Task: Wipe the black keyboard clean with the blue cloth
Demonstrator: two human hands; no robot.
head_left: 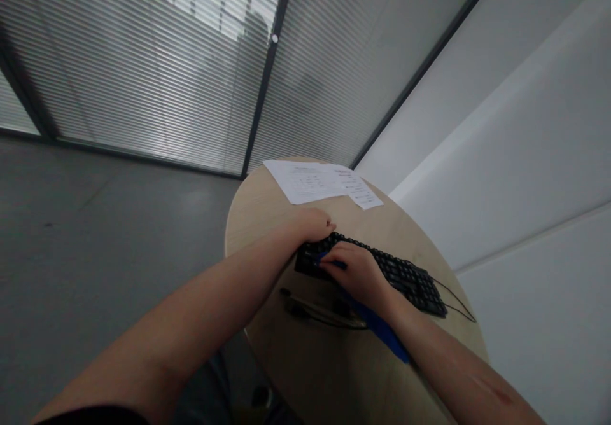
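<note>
A black keyboard (411,280) lies at a slant on the round wooden table. At its far left end my left hand (316,224) is closed around the corner, with the fingertips partly hidden. My right hand (357,271) is over the left part of the keys, fingers pinched on a blue cloth (382,333). A bit of the cloth shows at the fingertips against the keys, while the rest hangs below the palm and along the forearm. The keys under my right hand are hidden.
Printed paper sheets (310,182) lie at the table's (267,221) far edge. A black cable (329,321) and dark small items sit in front of the keyboard. The keyboard's cord (461,301) loops near the right edge. A white wall and blinds-covered glass stand beyond.
</note>
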